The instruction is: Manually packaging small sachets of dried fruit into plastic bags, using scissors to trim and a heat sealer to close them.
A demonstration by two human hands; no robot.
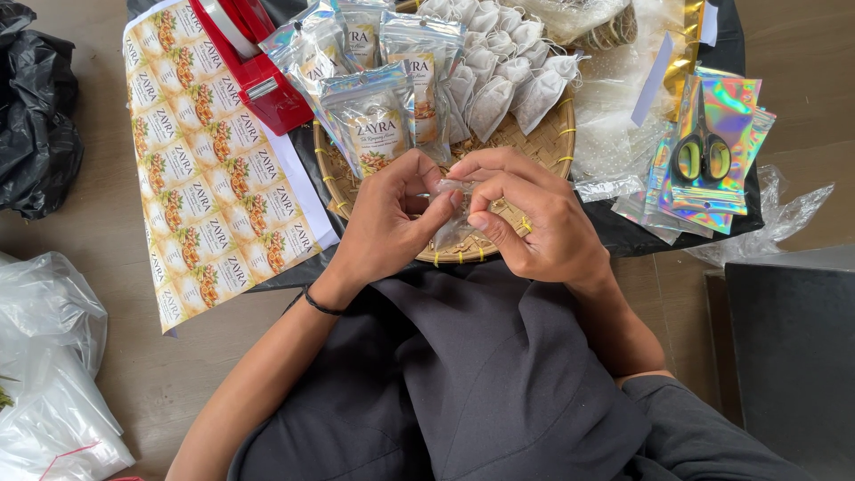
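- Head view, centre: the left hand (385, 223) and the right hand (534, 223) meet over the near rim of a round woven tray (534, 147); between them they hold a small clear plastic pouch (452, 227).
- Left hand: fingers curled, thumb and forefinger pinching the pouch's upper left edge; a dark band circles the wrist.
- Right hand: fingers bent inward, fingertips pinching the pouch's top from the right; the thumb lies under the pouch's side.
- The pouch hangs between both palms, its lower part dropping towards the tray's rim; whether it touches the rim cannot be told.
- On the tray, beyond the hands: a fan of labelled shiny sachets (374, 111) on the left, a row of white filter bags (503, 67) on the right.
- Left of the tray: a printed label sheet (205, 178) on the tabletop, with a red tape dispenser (258, 62) lying across its top corner.
- Right of the tray: a stack of holographic pouches (712, 169), with dark scissors (702, 151) resting on top.
- Far left: a black bag (36, 116) and clear plastic bags (49, 356).
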